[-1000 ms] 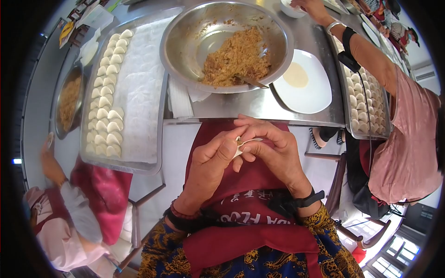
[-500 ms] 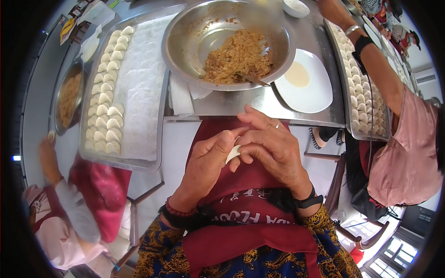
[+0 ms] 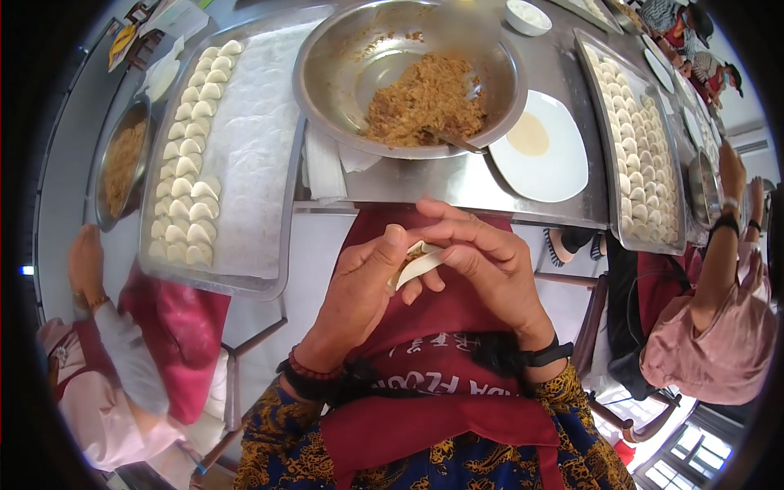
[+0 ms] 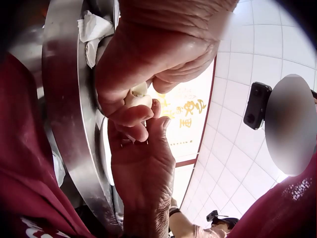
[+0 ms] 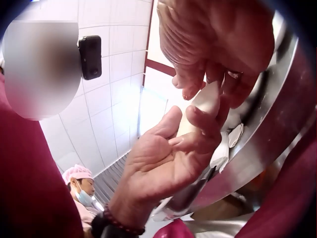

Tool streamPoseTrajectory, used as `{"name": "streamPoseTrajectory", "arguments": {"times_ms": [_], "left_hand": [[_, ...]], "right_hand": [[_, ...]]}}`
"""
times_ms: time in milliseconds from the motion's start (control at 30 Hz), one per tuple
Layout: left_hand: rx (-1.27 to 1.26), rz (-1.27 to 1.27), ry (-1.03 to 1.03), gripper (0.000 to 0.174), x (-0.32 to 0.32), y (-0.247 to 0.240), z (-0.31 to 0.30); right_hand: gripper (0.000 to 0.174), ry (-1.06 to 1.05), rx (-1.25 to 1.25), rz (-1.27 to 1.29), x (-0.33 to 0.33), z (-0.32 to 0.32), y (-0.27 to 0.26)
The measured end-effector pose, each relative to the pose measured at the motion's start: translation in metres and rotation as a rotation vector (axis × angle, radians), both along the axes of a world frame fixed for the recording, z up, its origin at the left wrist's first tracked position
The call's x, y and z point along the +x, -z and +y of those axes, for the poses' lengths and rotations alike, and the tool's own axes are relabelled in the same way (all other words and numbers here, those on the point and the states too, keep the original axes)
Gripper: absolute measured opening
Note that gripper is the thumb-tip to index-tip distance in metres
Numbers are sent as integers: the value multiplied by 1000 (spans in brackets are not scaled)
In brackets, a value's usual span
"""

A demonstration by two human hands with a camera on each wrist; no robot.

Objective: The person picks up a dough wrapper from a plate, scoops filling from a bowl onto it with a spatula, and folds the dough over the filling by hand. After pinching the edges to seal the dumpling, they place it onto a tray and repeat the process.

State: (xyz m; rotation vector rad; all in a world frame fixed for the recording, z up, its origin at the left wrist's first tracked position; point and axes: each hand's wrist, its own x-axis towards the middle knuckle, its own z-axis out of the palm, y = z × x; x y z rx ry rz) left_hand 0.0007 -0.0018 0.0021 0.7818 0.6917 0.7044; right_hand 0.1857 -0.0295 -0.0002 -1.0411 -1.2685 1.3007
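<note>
A half-folded dumpling (image 3: pixel 420 268) is held between my two hands above the apron, its pale wrapper partly open with brown filling showing. My left hand (image 3: pixel 359 282) cradles it from the left, thumb raised along its edge. From the other side my right hand (image 3: pixel 494 269) pinches the wrapper's edge between thumb and fingers. In the right wrist view the white dumpling wrapper (image 5: pixel 209 101) lies across the left fingers, with the ringed right hand (image 5: pixel 218 44) over it. The left wrist view shows the dumpling (image 4: pixel 138 99) mostly hidden by fingers.
A steel bowl (image 3: pixel 327 122) of filling with a utensil stands ahead on the table. Beside it lies a white plate (image 3: pixel 563 167) with a round wrapper. Trays of dumplings stand left (image 3: pixel 282 245) and right (image 3: pixel 678 245). People sit on both sides.
The dumpling has turned in my hands, and its wrapper and filling show more now. My right fingers have shifted along its edge. The neighbour on the right has drawn an arm back from across the table.
</note>
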Motion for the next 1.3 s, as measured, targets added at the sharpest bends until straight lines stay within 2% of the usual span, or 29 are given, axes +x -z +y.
{"name": "streamPoseTrajectory", "arguments": {"times_ms": [33, 167, 233, 367, 433, 467, 533, 567, 600, 700, 733, 800, 933, 1033, 1100, 1200, 1300], "left_hand": [[3, -12, -10, 57, -1, 2, 0], [10, -21, -9, 62, -6, 5, 1], [-32, -35, -28, 60, -6, 5, 0], [-92, -4, -60, 57, -12, 3, -2], [-124, 15, -113, 57, -15, -2, -4], [-154, 25, -150, 57, -17, -3, -6], [-142, 31, -143, 58, -34, 10, -14], [-135, 32, -148, 59, -40, 13, -17], [-127, 32, -154, 60, -46, 15, -19], [-142, 17, -201, 59, -57, 20, -24], [-150, 5, -229, 59, -59, 21, -25], [-156, 0, -248, 58, -62, 20, -26], [-167, -18, -279, 57, -64, 22, -26], [-146, -29, -256, 57, -64, 23, -24], [-141, -29, -253, 58, -64, 24, -22], [-132, -31, -242, 59, -64, 24, -20], [-131, -28, -246, 59, -63, 24, -20]], "right_hand": [[24, 8, -95, 150, -1, -1, 1], [25, -21, -194, 240, 1, 1, 7], [26, -21, -251, 387, 0, 2, 12], [27, -7, -308, 410, -4, 10, 10], [26, 84, -281, 156, -12, 18, 10], [26, 76, -278, 157, -17, 22, 11], [24, 106, 13, -322, -29, 35, 17], [24, 128, 144, -421, -36, 42, 26], [24, 120, 147, -418, -43, 48, 29], [33, 238, 440, -943, -61, 65, 30], [33, 234, 444, -944, -66, 70, 30], [34, 219, 438, -1164, -75, 78, 31], [28, 287, 416, -1312, -83, 97, 52], [23, 277, 501, -1373, -83, 103, 56], [13, 266, 543, -1431, -83, 105, 53], [5, 244, 576, -1414, -81, 107, 52], [5, 275, 591, -1366, -79, 107, 55]]}}
